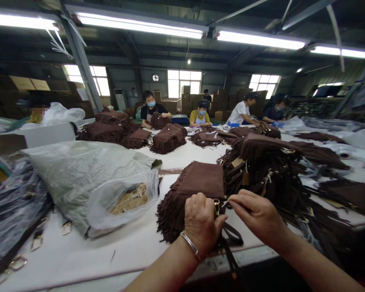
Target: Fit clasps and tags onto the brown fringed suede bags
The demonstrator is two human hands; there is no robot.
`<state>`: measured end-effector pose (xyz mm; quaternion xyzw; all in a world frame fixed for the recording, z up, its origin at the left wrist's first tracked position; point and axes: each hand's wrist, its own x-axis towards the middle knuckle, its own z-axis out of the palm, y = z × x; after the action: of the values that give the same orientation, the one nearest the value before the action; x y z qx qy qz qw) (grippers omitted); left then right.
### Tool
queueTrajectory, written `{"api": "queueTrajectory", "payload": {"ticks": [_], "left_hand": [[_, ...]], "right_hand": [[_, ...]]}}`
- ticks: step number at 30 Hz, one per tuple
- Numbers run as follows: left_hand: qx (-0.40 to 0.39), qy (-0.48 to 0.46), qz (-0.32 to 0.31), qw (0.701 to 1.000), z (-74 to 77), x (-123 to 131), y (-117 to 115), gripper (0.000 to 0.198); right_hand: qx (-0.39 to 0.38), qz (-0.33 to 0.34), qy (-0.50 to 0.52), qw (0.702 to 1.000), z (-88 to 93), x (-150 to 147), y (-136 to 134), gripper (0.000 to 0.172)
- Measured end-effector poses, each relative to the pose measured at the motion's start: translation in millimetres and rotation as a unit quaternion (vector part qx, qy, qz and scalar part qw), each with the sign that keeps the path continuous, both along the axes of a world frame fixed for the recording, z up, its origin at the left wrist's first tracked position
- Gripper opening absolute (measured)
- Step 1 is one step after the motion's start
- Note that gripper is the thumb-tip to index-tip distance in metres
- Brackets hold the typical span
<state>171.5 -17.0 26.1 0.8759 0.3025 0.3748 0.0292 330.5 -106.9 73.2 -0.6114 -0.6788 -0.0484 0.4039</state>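
Note:
A brown fringed bag (202,178) lies on the white table in front of me, its fringe spread towards the left. My left hand (202,219), with a silver bangle at the wrist, is closed over the bag's near edge beside a gold clasp (216,207). Just right of the clasp, my right hand (255,213) pinches with thumb and forefinger. A small pale bit shows at those fingertips, too small to name. A dark strap loop (232,235) hangs from the bag below the hands, towards the table's front edge.
A tall pile of brown fringed bags (261,162) stands close on the right. To the left, a clear plastic bag (121,202) holds tan tags with strings, beside a grey-green sack (85,170). Straps with gold buckles (36,241) lie far left. Several people sit across the table.

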Motion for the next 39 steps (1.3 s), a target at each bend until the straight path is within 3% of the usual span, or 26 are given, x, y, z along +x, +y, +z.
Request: {"api": "queueTrajectory", "payload": {"ticks": [5,10,12,16,21,24,26,30,31,32,33,36,37,39], "left_hand": [[-0.026,0.001,0.029,0.999,-0.2,13,2,0.021],[-0.232,-0.048,-0.028,0.971,22.1,3,11,0.016],[-0.278,-0.054,-0.04,0.958,33.8,-5,17,0.017],[-0.319,-0.036,-0.049,0.946,46.0,-18,31,0.015],[-0.348,-0.06,-0.037,0.935,43.6,-24,42,0.013],[-0.36,-0.062,-0.06,0.929,46.2,-29,41,0.011],[-0.425,-0.079,-0.091,0.897,48.1,-30,39,0.009],[-0.604,-0.181,-0.134,0.765,44.5,-31,39,0.007],[-0.618,-0.195,-0.138,0.749,42.2,-31,40,0.011],[-0.612,-0.196,-0.14,0.753,39.9,-32,40,0.014],[-0.585,-0.187,-0.139,0.777,37.9,-33,41,0.017],[-0.41,-0.11,-0.12,0.897,34.6,-42,43,0.019],[-0.349,-0.078,-0.105,0.928,34.4,-46,43,0.016],[-0.262,-0.023,-0.076,0.962,34.6,-53,43,0.007]], "right_hand": [[0.015,-0.002,0.024,1.0,-6.1,-3,4,0.015],[0.012,-0.002,0.011,1.0,-8.5,3,4,0.014],[0.008,0.003,0.001,1.0,-4.9,6,4,0.015],[0.007,0.022,-0.011,1.0,3.8,7,10,0.016],[-0.001,0.053,-0.013,0.998,12.5,0,26,0.018],[-0.008,0.058,-0.008,0.998,15.2,-4,33,0.019],[-0.013,0.061,-0.002,0.998,15.1,-7,36,0.019],[-0.018,0.071,0.003,0.997,12.2,-10,38,0.019],[-0.021,0.073,0.004,0.997,11.5,-11,39,0.019],[-0.024,0.075,0.005,0.997,10.9,-12,40,0.02],[-0.026,0.076,0.005,0.997,10.5,-13,41,0.02],[-0.028,0.078,0.001,0.997,10.3,-16,45,0.02],[-0.03,0.08,-0.001,0.996,10.4,-17,47,0.02],[-0.037,0.086,-0.007,0.996,10.6,-20,50,0.02]]}}
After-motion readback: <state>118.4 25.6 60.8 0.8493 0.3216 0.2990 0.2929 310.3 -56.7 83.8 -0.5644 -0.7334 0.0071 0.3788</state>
